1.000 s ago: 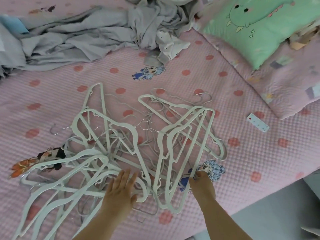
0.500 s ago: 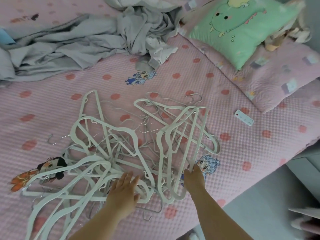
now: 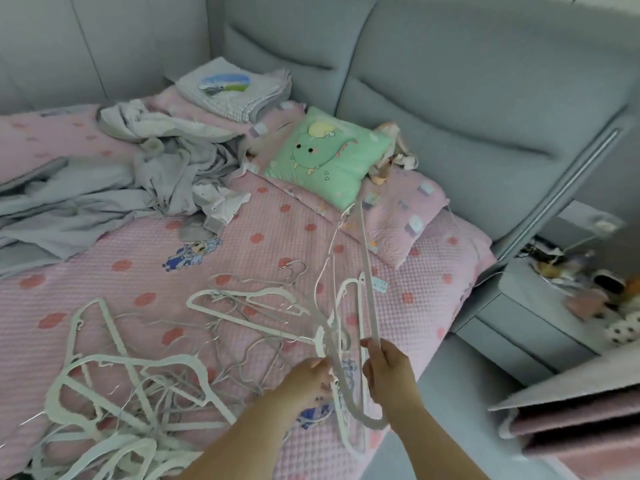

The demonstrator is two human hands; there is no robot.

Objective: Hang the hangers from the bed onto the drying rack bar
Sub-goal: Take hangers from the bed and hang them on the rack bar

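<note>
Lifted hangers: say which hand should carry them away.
Right, probably. The right hand curls round a bar of the lifted hangers at the edge of the bed; the left hand only pinches them, nearer the pile.

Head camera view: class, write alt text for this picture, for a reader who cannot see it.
A person's left hand and right hand grip a bunch of white hangers, held on end at the bed's near edge. More hangers lie tangled on the pink bedspread to the left; crumpled grey laundry and a green cartoon pillow lie behind.
</note>
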